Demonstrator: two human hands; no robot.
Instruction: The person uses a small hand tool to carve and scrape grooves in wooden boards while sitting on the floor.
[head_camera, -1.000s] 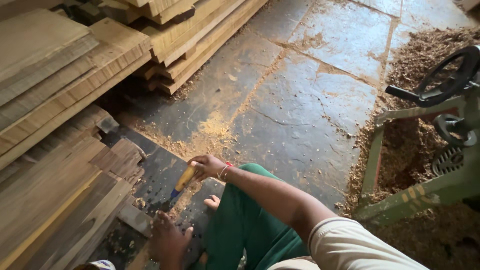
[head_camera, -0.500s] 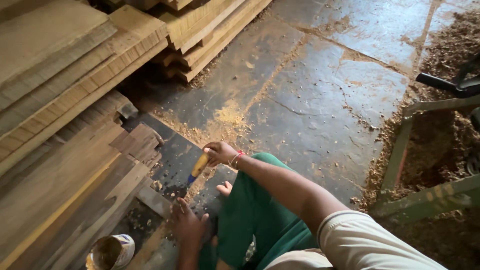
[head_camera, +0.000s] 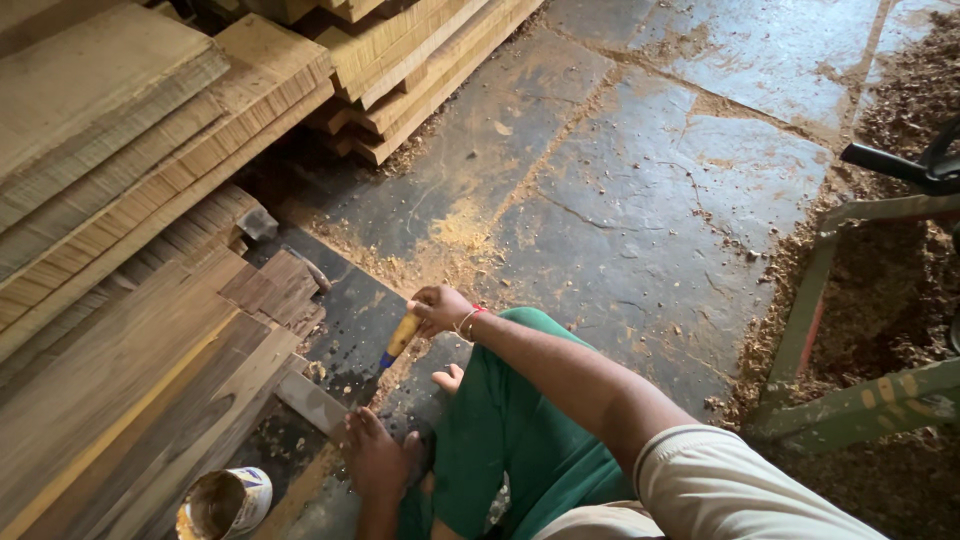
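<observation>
Right hand (head_camera: 437, 308) clenched round yellow-handled chisel (head_camera: 399, 340), blade angled toward 7 o'clock, left hand (head_camera: 374, 455) pressed flat on grey wood strip (head_camera: 312, 400), open tin (head_camera: 224, 503) at 8 o'clock with brownish contents, rough stacked planks (head_camera: 130, 190) at 10 o'clock, sawdust-strewn stone floor (head_camera: 640, 200).

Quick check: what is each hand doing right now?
Right hand: closed around the yellow-handled chisel.
Left hand: open, pressed flat on the small wooden strip.

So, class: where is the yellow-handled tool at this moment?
In the head view, left of centre: the right hand grips the yellow-handled tool, angled down towards the left hand.
</observation>
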